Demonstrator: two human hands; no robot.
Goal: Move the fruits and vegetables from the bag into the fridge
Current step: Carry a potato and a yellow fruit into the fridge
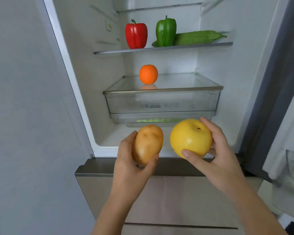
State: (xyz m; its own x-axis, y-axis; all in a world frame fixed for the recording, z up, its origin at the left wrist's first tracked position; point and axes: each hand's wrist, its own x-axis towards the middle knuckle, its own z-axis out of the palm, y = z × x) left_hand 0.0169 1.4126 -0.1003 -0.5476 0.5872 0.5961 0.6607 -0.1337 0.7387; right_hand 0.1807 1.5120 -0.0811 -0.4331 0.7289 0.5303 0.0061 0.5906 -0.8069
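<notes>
My left hand (129, 160) grips a brown potato (148, 144) in front of the open fridge's lower edge. Beside it, my right hand (217, 150) holds a round yellow fruit (191, 137), its stem dimple facing up. Inside the fridge, a red bell pepper (136, 34), a green bell pepper (165, 31) and a long green gourd (199, 37) stand on the upper glass shelf (202, 45). An orange (148, 74) rests on the glass lid of the clear drawer (161, 102). The bag is out of view.
The fridge door (282, 99) hangs open on the right, with door bins at the far right. A grey wall fills the left side. Below the open compartment are the closed lower drawers (176, 200). White floor of the compartment lies under the clear drawer.
</notes>
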